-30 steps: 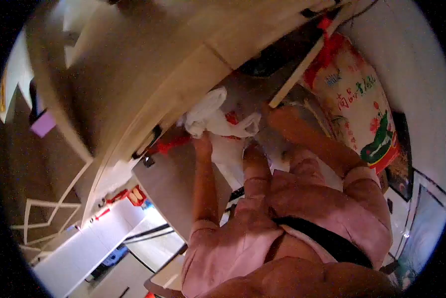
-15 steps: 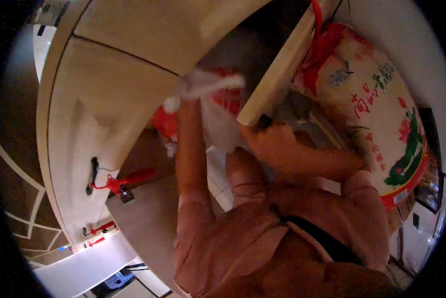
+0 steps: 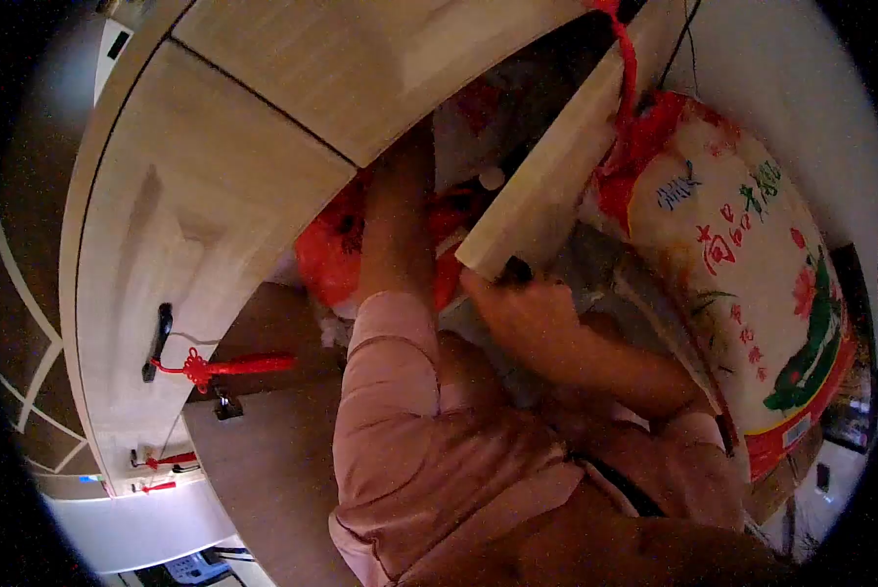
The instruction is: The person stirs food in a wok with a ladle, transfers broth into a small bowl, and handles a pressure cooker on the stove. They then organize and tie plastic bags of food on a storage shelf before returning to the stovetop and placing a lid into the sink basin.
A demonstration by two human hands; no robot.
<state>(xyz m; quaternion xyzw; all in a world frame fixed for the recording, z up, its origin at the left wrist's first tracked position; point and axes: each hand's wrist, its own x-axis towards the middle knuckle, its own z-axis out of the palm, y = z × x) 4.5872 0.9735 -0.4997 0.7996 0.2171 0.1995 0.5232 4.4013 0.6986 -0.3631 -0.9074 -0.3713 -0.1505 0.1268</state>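
Note:
My left forearm (image 3: 397,235) reaches into the dark cabinet beneath the drawer fronts. The hand at its end is lost in shadow, so its fingers and anything in them are hidden. Beside that arm, low in the opening, lies a red plastic bag (image 3: 329,256). A pale, whitish bag with red marks (image 3: 473,108) shows dimly deeper inside. My right hand (image 3: 525,305) is closed round the lower corner of the opened cabinet door (image 3: 546,186), by its black handle (image 3: 517,269).
A big printed sack (image 3: 742,254) with a red top stands at the right against the wall. Another opened door (image 3: 272,460) hangs at lower left. Red tassels (image 3: 248,365) dangle from the cabinet handles. My knees are close to the opening.
My left hand has gone deeper into the cabinet; the blurred white and red bag it was moving is now inside. My right hand stays on the door. The view has shifted slightly.

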